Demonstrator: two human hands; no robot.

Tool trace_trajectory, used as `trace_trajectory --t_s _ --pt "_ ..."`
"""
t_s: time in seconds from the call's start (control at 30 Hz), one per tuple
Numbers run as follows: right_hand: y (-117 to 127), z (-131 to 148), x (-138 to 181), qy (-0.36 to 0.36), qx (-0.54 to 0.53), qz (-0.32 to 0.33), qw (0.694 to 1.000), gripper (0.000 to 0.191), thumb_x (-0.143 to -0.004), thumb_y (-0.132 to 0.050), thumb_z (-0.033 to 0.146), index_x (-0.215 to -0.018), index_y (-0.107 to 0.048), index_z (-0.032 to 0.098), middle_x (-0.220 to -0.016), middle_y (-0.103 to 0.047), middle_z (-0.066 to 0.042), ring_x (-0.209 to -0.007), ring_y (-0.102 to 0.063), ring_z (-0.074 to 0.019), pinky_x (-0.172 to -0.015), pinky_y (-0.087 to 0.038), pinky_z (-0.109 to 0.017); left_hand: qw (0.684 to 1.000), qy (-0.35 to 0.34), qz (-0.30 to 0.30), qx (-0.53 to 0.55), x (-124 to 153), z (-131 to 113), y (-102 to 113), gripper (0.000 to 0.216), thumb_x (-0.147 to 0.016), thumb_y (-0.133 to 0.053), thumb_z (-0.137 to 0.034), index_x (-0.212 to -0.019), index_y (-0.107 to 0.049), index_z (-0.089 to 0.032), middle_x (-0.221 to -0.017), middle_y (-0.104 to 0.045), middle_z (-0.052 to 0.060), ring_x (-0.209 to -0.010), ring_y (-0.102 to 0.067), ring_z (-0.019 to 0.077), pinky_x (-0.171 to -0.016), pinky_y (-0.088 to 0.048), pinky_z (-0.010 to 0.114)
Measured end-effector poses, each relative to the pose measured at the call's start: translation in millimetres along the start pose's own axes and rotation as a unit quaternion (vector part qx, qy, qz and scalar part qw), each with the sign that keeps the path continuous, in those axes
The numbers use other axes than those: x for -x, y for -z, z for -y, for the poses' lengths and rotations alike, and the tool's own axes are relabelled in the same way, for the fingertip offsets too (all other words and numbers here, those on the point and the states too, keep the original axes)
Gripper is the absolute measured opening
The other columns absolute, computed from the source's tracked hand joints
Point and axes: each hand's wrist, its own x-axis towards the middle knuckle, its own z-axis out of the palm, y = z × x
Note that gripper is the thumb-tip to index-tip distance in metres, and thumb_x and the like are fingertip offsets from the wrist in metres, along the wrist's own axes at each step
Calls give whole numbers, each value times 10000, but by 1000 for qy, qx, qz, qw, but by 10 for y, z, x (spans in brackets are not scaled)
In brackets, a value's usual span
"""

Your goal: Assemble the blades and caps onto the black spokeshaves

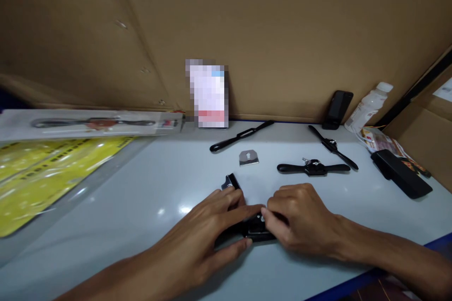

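A black spokeshave (257, 233) lies low over the table in front of me, its handles mostly covered by my hands. My left hand (215, 225) is closed around its left side, with the index finger stretched across the top and the thumb along the near edge. At its middle, my right hand (300, 218) pinches near a small silver screw (262, 217); the fingertips partly hide it. Just beyond my left fingers is a small black metal cap piece (232, 182), partly covered. A loose steel blade (249, 158) with a keyhole slot lies farther back.
A bare spokeshave body (242, 136) lies behind the blade. Two assembled spokeshaves (316, 168) rest at right, near a black sheath-like piece (402, 174), a phone (338, 109) and a bottle (369, 107). Packaged goods (70, 164) lie at left. Cardboard (282, 33) walls the back.
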Motion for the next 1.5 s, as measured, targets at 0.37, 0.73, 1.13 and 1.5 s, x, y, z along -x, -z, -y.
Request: trace_trajectory --t_s 0.37,0.73,1.13,1.5 --pt "206 -142 -20 117 25 60 991 226 -909 -528 80 -917 -729 181 -791 -631 -24 -687 -509 -180 -579 -358 -319 1000 9 10 3 13 32 11 404 -1004 -647 -236 -1394 -695 -327 -1088 -683 38 -979 -618 247 -842 -530 352" --pt "183 -107 8 133 63 46 988 212 -905 -521 104 -878 -715 184 -755 -632 -26 -650 -486 -180 -549 -331 -333 1000 5 7 3 10 27 15 445 -1009 -642 -244 -1442 -670 -346 -1119 -702 40 -1007 -636 255 -860 -545 364" --pt "185 -65 26 148 60 66 985 201 -914 -529 124 -894 -718 192 -746 -634 -14 -647 -499 -175 -561 -341 -335 1000 2 6 7 22 50 0 443 -1010 -643 -230 -1440 -665 -335 -1123 -692 38 -1011 -634 248 -875 -544 369" --pt "170 -61 31 156 73 96 980 213 -958 -514 149 -992 -720 192 -802 -673 -17 -673 -526 -171 -565 -335 -329 1000 -11 3 -14 25 35 11 455 -1008 -660 -248 -1455 -657 -332 -1146 -711 42 -1002 -654 247 -835 -560 349"
